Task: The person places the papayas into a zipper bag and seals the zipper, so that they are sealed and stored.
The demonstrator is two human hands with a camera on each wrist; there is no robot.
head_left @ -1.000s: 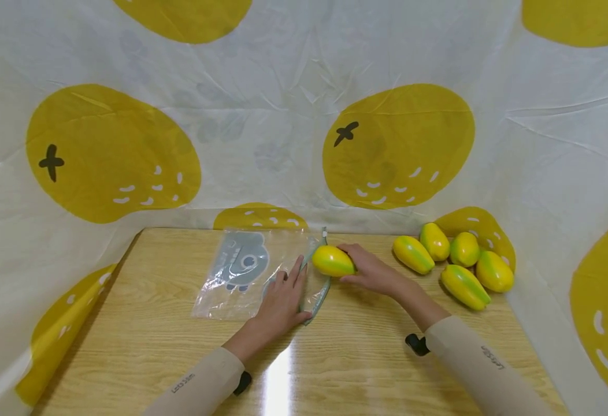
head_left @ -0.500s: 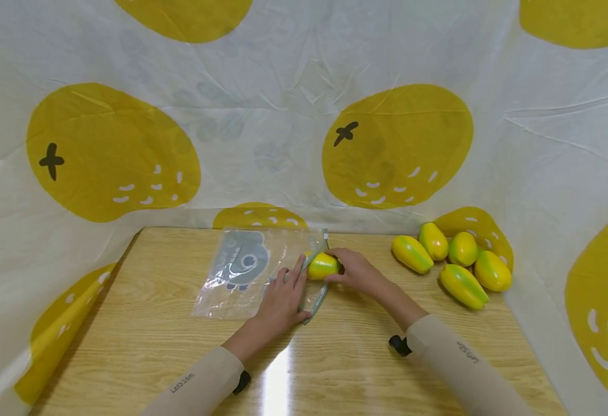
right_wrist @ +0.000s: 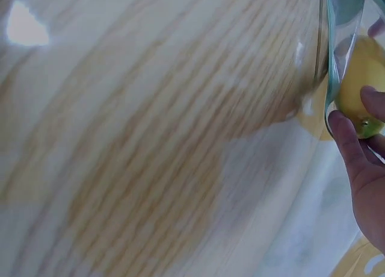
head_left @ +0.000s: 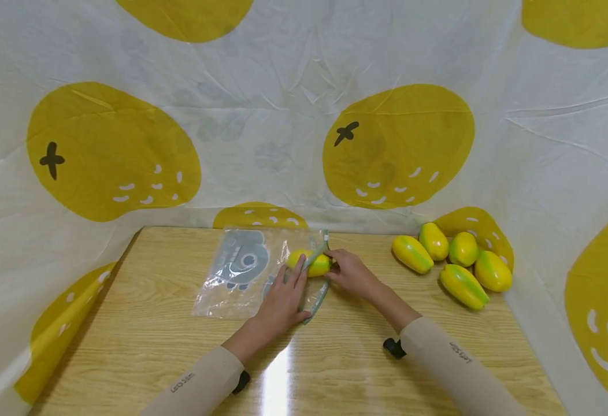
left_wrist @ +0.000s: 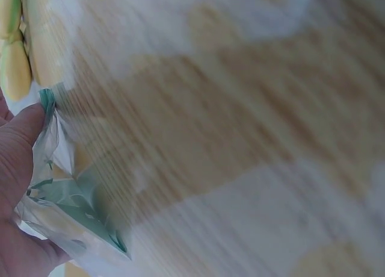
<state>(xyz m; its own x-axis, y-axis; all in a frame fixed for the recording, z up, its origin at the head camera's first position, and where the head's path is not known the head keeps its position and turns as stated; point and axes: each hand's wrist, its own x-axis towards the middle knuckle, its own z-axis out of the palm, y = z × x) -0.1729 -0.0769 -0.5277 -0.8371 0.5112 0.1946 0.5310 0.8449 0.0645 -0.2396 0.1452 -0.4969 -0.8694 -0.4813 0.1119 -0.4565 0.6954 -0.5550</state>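
Observation:
A clear zip bag with a blue-grey cartoon print lies flat, its mouth towards the right. My left hand rests on it with fingers stretched and spread at the mouth, keeping the upper layer raised. In the left wrist view, the thumb and a finger touch the bag's teal-edged opening. A yellow-green papaya lies mostly inside the mouth, its left part seen through the plastic. At its stem end my right hand pinches it. The right wrist view shows the papaya beside the bag's edge, fingertips on its green end.
Several more papayas sit grouped at the table's back right. The wooden table meets a fruit-printed cloth at its back and sides. A bright glare shows on the table in front of the bag.
My right hand has moved left, sliding the papaya from the bag's mouth to mostly inside. My left hand has stayed at the mouth.

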